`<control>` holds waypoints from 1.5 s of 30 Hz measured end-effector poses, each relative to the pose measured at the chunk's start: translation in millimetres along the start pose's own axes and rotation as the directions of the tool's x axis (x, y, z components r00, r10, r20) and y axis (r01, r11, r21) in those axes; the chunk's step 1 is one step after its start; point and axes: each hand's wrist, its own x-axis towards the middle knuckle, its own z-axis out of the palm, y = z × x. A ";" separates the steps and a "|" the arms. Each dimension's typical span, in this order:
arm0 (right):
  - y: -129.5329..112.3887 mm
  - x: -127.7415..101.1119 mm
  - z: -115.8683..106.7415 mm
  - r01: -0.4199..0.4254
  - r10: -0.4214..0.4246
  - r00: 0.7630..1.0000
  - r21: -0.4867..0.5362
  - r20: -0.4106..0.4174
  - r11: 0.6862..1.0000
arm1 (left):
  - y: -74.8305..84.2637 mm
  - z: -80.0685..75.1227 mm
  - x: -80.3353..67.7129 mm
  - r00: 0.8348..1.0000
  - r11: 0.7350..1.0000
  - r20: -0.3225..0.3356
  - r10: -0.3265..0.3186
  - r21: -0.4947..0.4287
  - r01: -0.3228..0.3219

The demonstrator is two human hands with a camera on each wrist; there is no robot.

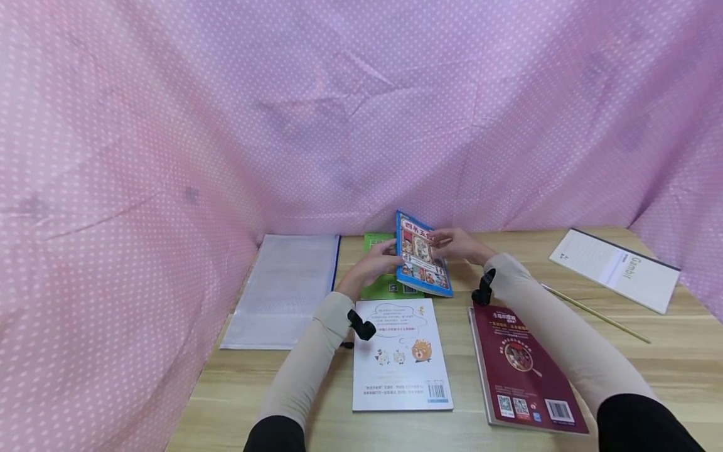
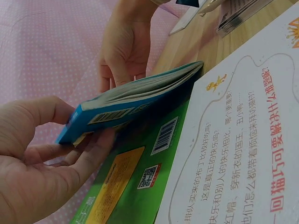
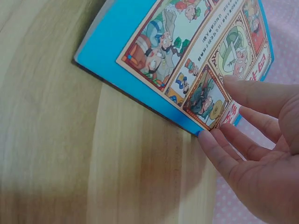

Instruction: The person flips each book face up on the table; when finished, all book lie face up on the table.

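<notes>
Head view: blue book (image 1: 422, 256) tilted above the green book (image 1: 377, 285), long axis running away from the person; left hand (image 1: 375, 263) and right hand (image 1: 454, 243) fingers curl round opposite long edges

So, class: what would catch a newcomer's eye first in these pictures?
The blue-covered picture book, raised at the far middle of the wooden table, gripped by the left hand and right hand. Behind hangs a pink white-dotted cloth; nearer lie a white cartoon-printed book and a dark red book.

Held book (image 1: 422, 256) sits behind two books (image 1: 401, 355) lying side by side.
</notes>
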 end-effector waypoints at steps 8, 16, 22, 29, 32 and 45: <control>7.2 4.9 -1.1 -0.024 0.021 0.999 -0.078 -0.037 0.997 | 1.1 -0.3 -2.8 0.998 0.999 -0.060 -0.021 0.023 0.023; 14.2 1.6 -1.4 -0.030 0.023 0.998 -0.114 -0.060 0.993 | -5.1 0.6 -4.2 0.990 0.999 -0.138 -0.025 0.036 0.030; 18.1 -1.7 -5.9 -0.054 0.045 0.997 -0.147 -0.063 0.988 | -9.3 5.6 -3.3 0.980 0.999 -0.196 -0.032 0.030 0.038; 23.5 -6.1 -12.4 -0.061 0.049 0.997 -0.193 -0.066 0.979 | -11.5 15.7 -2.0 0.973 1.000 -0.230 -0.027 0.003 0.029; 27.5 -9.7 -16.1 -0.047 0.034 0.997 -0.192 -0.066 0.980 | -12.6 19.4 0.4 0.979 1.000 -0.203 -0.021 0.014 0.024; 37.7 -31.4 -34.5 -0.020 0.006 0.998 -0.213 -0.063 0.977 | -8.8 39.3 4.1 0.992 0.996 -0.117 -0.043 0.073 0.052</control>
